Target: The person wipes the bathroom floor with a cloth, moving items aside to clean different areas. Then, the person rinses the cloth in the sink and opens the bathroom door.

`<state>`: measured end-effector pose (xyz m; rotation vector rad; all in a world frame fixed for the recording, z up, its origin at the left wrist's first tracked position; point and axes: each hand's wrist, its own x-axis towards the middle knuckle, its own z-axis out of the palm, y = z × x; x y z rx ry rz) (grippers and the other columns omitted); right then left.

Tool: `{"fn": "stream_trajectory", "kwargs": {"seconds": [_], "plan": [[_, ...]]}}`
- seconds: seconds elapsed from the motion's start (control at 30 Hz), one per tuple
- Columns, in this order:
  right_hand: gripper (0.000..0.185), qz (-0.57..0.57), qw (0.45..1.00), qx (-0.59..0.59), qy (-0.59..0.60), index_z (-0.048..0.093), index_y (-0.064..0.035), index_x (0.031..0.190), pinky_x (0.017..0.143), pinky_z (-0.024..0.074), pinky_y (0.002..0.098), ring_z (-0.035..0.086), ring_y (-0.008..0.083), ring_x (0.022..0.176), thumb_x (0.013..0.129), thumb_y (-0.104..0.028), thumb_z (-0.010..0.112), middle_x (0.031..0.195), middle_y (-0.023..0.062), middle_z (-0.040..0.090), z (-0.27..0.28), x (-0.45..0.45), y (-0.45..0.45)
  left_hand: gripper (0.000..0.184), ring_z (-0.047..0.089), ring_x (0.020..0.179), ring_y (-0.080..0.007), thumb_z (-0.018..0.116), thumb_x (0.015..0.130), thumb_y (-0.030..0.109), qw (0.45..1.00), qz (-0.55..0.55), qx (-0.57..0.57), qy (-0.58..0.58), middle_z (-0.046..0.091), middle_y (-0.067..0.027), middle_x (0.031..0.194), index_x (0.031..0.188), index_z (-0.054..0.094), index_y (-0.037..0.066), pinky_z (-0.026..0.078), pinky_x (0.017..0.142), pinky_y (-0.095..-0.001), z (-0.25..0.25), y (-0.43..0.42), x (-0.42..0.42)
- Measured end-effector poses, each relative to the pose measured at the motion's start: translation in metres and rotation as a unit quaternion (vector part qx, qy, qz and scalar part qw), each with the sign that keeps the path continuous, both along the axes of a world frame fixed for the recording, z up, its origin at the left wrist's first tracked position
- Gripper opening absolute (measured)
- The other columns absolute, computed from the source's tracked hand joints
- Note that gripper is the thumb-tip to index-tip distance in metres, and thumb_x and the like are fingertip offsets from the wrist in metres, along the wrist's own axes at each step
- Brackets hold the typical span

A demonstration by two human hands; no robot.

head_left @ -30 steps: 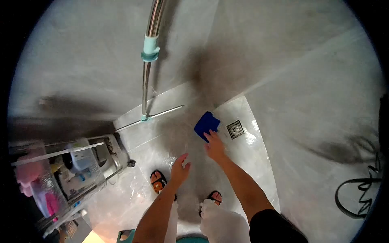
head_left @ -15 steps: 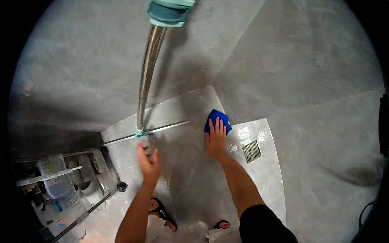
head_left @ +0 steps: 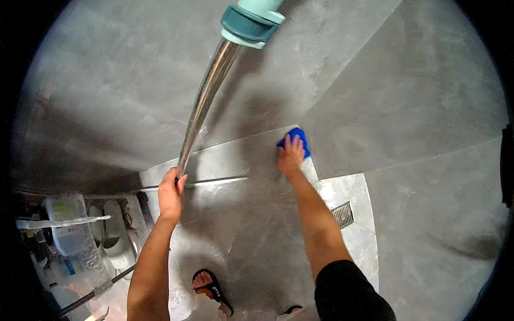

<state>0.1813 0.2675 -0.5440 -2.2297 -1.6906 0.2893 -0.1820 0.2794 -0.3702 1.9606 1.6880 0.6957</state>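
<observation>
My left hand is closed round the bottom end of a metal pole, just above its thin metal crossbar foot. A teal plastic clamp sits high on the pole. My right hand presses a folded blue cloth against the grey floor, close to the corner where floor and walls meet. The fingers lie spread over the cloth, which shows past their tips and right side.
A square floor drain is set in the floor to the right. At lower left stands a rack with white slippers and plastic bottles. A sandalled foot is below.
My left hand, loose below the pole before, now grips its lower end. My right hand has slid the cloth away from me towards the corner. The camera view has shifted a little.
</observation>
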Motion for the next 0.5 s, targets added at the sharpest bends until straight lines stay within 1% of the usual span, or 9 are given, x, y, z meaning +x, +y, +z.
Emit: {"fn": "stream_trajectory", "kwargs": {"seconds": [0.07, 0.13, 0.2, 0.23, 0.3, 0.33, 0.37, 0.4, 0.5], "plan": [[0.061, 0.112, 0.993, -0.011, -0.042, 0.031, -0.0136, 0.151, 0.116, 0.0192, 0.0523, 0.027, 0.0418, 0.142, 0.093, -0.02, 0.05, 0.156, 0.0202, 0.026, -0.03, -0.036, 0.023, 0.013, 0.056, 0.078, -0.0455, 0.06, 0.094, 0.013, 1.0, 0.0, -0.007, 0.023, 0.059, -0.0231, 0.087, 0.098, 0.055, 0.001, 0.047, 0.07, -0.045, -0.001, 0.0, -0.01], [0.06, 0.234, 0.972, 0.02, -0.002, 0.038, -0.0116, 0.147, 0.116, 0.0211, 0.0504, 0.031, 0.0423, 0.139, 0.09, -0.019, 0.052, 0.153, 0.0217, 0.032, 0.025, -0.082, -0.012, 0.015, 0.057, 0.086, -0.0467, 0.057, 0.095, 0.013, 0.999, -0.009, -0.016, 0.042, 0.059, -0.0249, 0.092, 0.103, 0.053, 0.001, 0.046, 0.075, -0.0475, 0.004, 0.001, -0.019], [0.058, 0.316, 0.948, -0.024, -0.013, 0.04, -0.0105, 0.146, 0.117, 0.0216, 0.0487, 0.033, 0.0422, 0.138, 0.089, -0.017, 0.051, 0.15, 0.0222, 0.035, 0.03, -0.063, -0.026, 0.016, 0.057, 0.089, -0.0469, 0.056, 0.096, 0.012, 0.999, -0.015, 0.008, 0.04, 0.059, -0.0256, 0.095, 0.105, 0.052, 0.0, 0.046, 0.077, -0.0485, -0.003, 0.006, -0.033], [0.057, 0.357, 0.933, -0.047, -0.018, 0.041, -0.01, 0.145, 0.117, 0.0218, 0.0478, 0.034, 0.0422, 0.137, 0.089, -0.017, 0.05, 0.149, 0.0224, 0.037, 0.03, -0.044, -0.032, 0.017, 0.057, 0.094, -0.047, 0.053, 0.097, 0.012, 0.998, -0.01, -0.02, 0.057, 0.06, -0.0267, 0.1, 0.109, 0.05, 0.0, 0.045, 0.079, -0.05, 0.0, 0.004, -0.036], [0.058, 0.19, 0.979, -0.064, 0.035, 0.038, -0.0106, 0.147, 0.117, 0.0219, 0.0453, 0.031, 0.0413, 0.14, 0.091, -0.017, 0.048, 0.152, 0.0224, 0.033, 0.028, 0.001, -0.019, 0.017, 0.057, 0.095, -0.0474, 0.052, 0.097, 0.013, 0.998, -0.006, -0.029, 0.057, 0.06, -0.027, 0.101, 0.109, 0.049, 0.001, 0.045, 0.079, -0.0507, -0.001, 0.005, -0.047], [0.057, 0.073, 0.995, 0.059, 0.016, 0.038, -0.0105, 0.147, 0.117, 0.0211, 0.0483, 0.029, 0.0414, 0.141, 0.091, -0.018, 0.048, 0.153, 0.0227, 0.032, 0.024, 0.004, -0.017, 0.018, 0.057, 0.096, -0.0475, 0.052, 0.097, 0.013, 0.997, -0.004, -0.037, 0.061, 0.06, -0.0271, 0.101, 0.11, 0.049, 0.001, 0.045, 0.08, -0.051, -0.001, 0.001, -0.053], [0.06, -0.046, 0.999, -0.001, 0.0, 0.035, -0.0081, 0.148, 0.115, 0.0209, 0.0521, 0.028, 0.0422, 0.14, 0.09, -0.02, 0.05, 0.153, 0.0239, 0.03, 0.014, -0.008, -0.014, 0.018, 0.057, 0.096, -0.0476, 0.052, 0.097, 0.013, 0.997, -0.001, -0.046, 0.069, 0.06, -0.0271, 0.102, 0.111, 0.049, 0.001, 0.045, 0.08, -0.0513, -0.001, -0.001, -0.058], [0.064, -0.046, 0.999, 0.009, -0.026, 0.03, -0.0092, 0.15, 0.115, 0.0198, 0.054, 0.025, 0.0414, 0.142, 0.091, -0.021, 0.05, 0.155, 0.0235, 0.027, 0.001, -0.025, -0.008, 0.019, 0.057, 0.097, -0.0477, 0.051, 0.097, 0.013, 0.996, 0.0, -0.053, 0.075, 0.06, -0.0271, 0.103, 0.111, 0.049, 0.001, 0.046, 0.081, -0.0516, 0.002, -0.001, -0.06], [0.06, 0.234, 0.971, -0.036, -0.025, 0.034, -0.0109, 0.149, 0.115, 0.0211, 0.0544, 0.025, 0.038, 0.144, 0.093, -0.024, 0.051, 0.156, 0.0191, 0.027, 0.027, -0.096, -0.024, 0.02, 0.058, 0.097, -0.0477, 0.051, 0.097, 0.014, 0.994, 0.01, -0.062, 0.089, 0.061, -0.0268, 0.104, 0.113, 0.049, 0.002, 0.046, 0.081, -0.052, 0.004, 0.001, -0.063]]}}
